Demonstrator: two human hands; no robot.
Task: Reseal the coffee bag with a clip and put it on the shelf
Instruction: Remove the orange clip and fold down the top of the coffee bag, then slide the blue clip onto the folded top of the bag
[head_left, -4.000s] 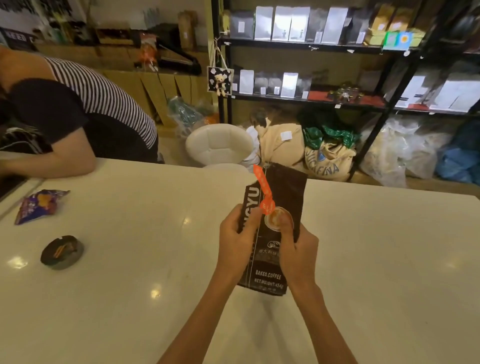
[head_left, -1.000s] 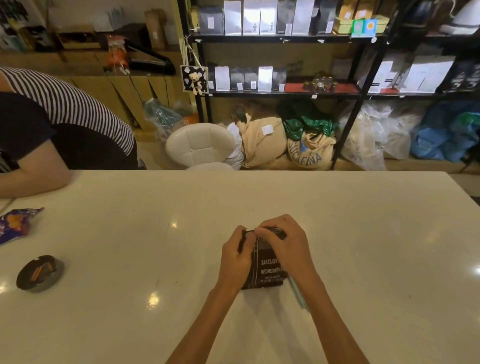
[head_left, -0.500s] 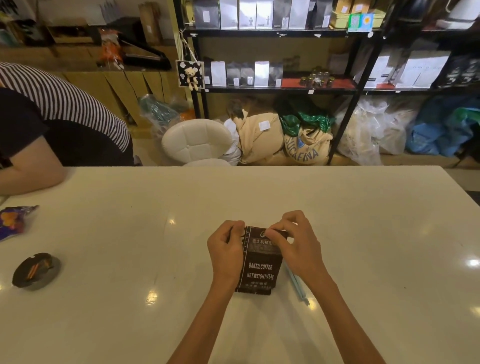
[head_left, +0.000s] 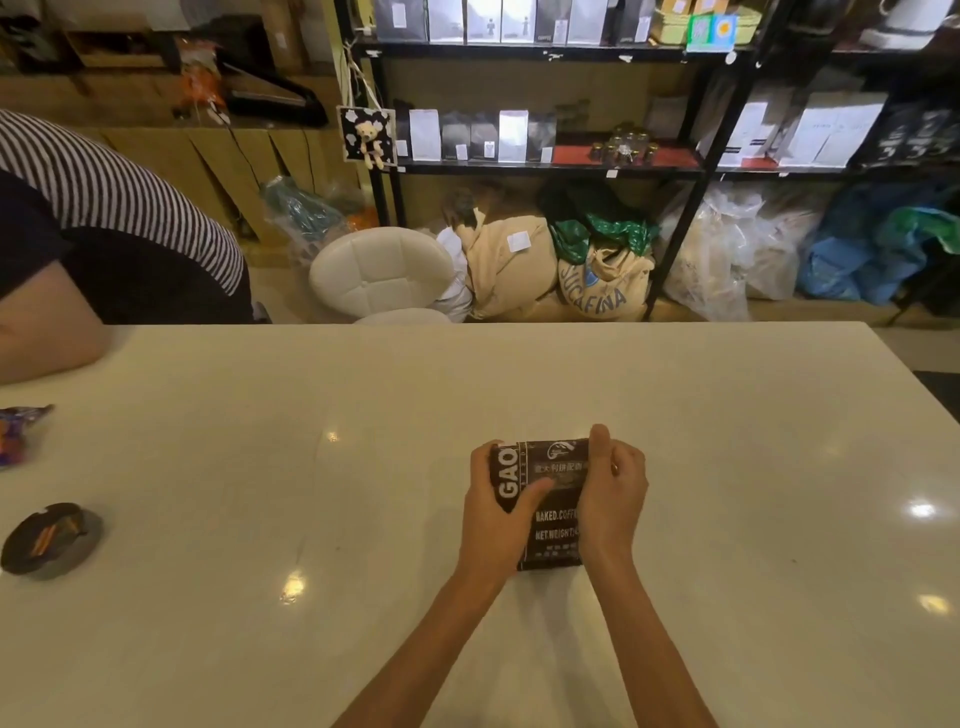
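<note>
A dark brown coffee bag (head_left: 553, 470) with white lettering lies flat on the white table (head_left: 260, 519), its top part folded down toward me. My left hand (head_left: 496, 512) grips its left edge, thumb pressed across the front. My right hand (head_left: 613, 486) holds the right edge with the thumb at the folded top corner. No clip shows in this view. The black metal shelf (head_left: 545, 169) with rows of coffee bags stands beyond the table's far edge.
Another person in a striped top (head_left: 104, 208) leans on the table at the far left. A dark round ashtray (head_left: 49, 538) and a snack wrapper (head_left: 21, 434) lie at the left. A white stool (head_left: 382, 273) and burlap sacks (head_left: 602, 286) stand below the shelf.
The bag, earlier held upright with an orange clip at its top, now lies flat and folded. Over the last second my hands shifted from the fold to the bag's two sides.
</note>
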